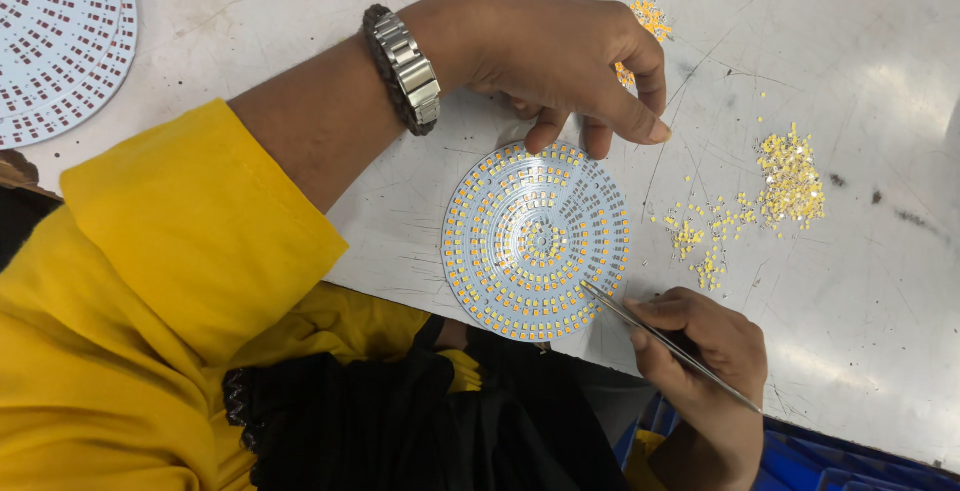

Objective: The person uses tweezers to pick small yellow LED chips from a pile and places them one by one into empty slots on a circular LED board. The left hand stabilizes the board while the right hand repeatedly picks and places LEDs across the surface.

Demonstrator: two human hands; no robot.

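A round white circuit board [536,241] with rings of small yellow chips lies at the near edge of the grey table [850,51]. My left hand [560,56] rests over its far rim, fingertips touching the board's top edge. A metal watch [405,69] sits on that wrist, above a yellow sleeve. My right hand [700,351] pinches thin metal tweezers [660,341]. Their tips touch the board's lower right rim.
Loose yellow chips lie scattered to the right of the board [790,176], with smaller clusters nearer the board [700,236] and behind my left hand [650,19]. A stack of bare round boards [55,41] sits at the far left corner. A blue crate [830,461] stands below the table edge.
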